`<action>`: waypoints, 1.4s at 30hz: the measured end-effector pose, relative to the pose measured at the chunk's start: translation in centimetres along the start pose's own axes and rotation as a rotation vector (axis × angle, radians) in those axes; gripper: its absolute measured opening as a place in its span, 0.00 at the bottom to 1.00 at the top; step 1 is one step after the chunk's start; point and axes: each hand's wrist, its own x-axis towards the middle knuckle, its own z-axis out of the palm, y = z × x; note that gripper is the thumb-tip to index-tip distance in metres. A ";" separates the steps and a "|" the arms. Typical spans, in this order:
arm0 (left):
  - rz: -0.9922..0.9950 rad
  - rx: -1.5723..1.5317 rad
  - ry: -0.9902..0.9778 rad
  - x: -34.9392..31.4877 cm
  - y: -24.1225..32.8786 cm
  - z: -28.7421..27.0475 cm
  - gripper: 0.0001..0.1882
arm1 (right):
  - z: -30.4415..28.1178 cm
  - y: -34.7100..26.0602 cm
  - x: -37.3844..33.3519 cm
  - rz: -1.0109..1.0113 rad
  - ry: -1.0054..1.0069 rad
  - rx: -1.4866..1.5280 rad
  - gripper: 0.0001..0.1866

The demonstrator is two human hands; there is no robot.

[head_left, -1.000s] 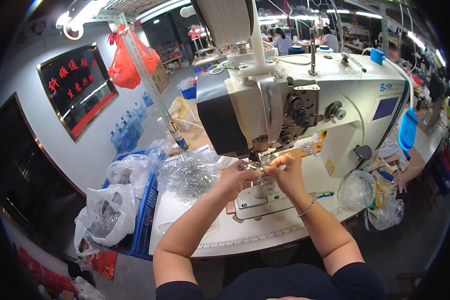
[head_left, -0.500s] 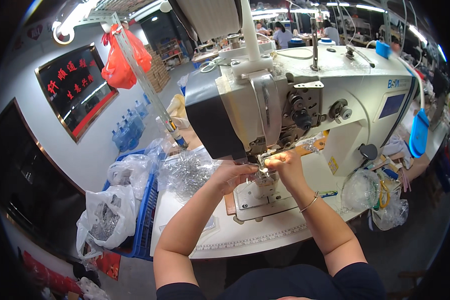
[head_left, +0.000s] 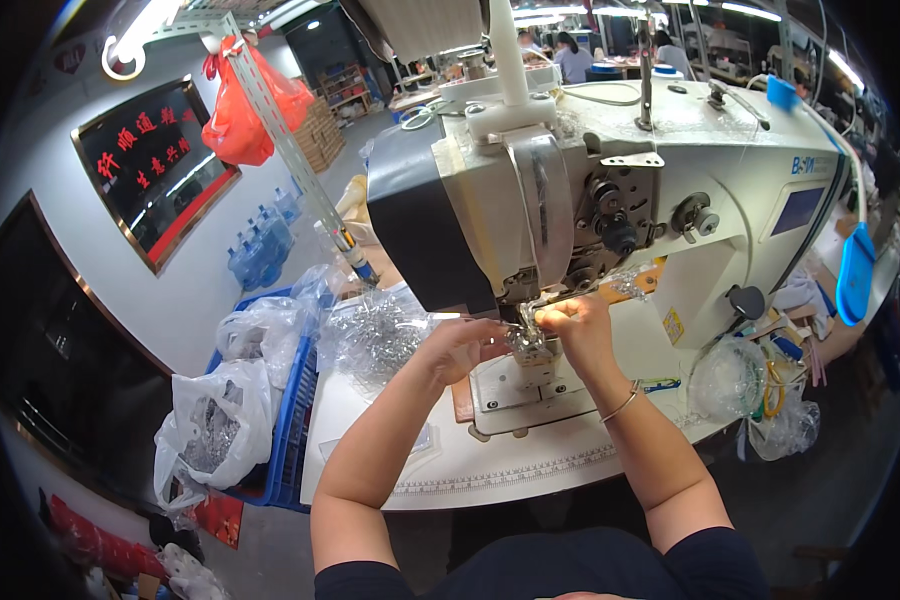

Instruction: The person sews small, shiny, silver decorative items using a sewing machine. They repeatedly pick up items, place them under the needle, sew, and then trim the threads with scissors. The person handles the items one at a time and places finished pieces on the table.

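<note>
A large white industrial sewing machine (head_left: 570, 215) stands in front of me. My left hand (head_left: 460, 346) reaches to the left side of its needle area, its fingertips drawn together by the presser foot (head_left: 530, 335). From the right, my right hand (head_left: 580, 325) pinches with thumb and forefinger beside the same spot. Something small and shiny shows between the two hands, too tiny to name. Behind my left hand lies a heap of clear plastic and metallic small pieces (head_left: 378, 335) on the white tabletop (head_left: 510, 480).
A blue crate (head_left: 295, 440) with white plastic bags (head_left: 215, 420) stands at the left. A metal post (head_left: 300, 170) carries a red bag (head_left: 255, 105). Clear bundles (head_left: 727, 380) and yellow-handled scissors (head_left: 773, 388) are at the right. A blue-ended lever (head_left: 854, 275) hangs beside the machine.
The view has shifted slightly, moving the machine a little within the picture. My left fingertips have drawn slightly back from the presser foot; my right hand stays close to it.
</note>
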 end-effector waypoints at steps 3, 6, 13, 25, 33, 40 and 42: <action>0.081 0.081 0.081 -0.4 -0.2 1.2 0.16 | -0.2 -0.4 -0.1 0.026 -0.026 0.034 0.10; 0.117 0.142 0.087 -0.9 0.1 1.8 0.16 | -0.2 -1.3 -0.3 0.002 -0.025 0.016 0.09; 0.179 0.154 0.039 -0.4 0.5 2.1 0.17 | 0.3 -1.4 -0.2 0.120 0.013 0.159 0.09; 0.096 0.219 0.043 -0.5 0.7 1.3 0.15 | 0.1 -1.1 -0.4 0.019 0.023 0.048 0.08; 0.072 0.179 0.002 -0.9 0.0 1.4 0.17 | -0.9 -1.0 -1.7 -0.077 0.021 -0.021 0.08; 0.215 0.104 -0.075 -7.0 -9.0 0.2 0.20 | -10.4 1.6 -7.7 0.088 -0.316 -0.064 0.24; 0.267 -0.023 -0.070 -8.2 -10.8 0.1 0.20 | -13.9 6.6 -9.2 -0.076 -0.204 -0.532 0.20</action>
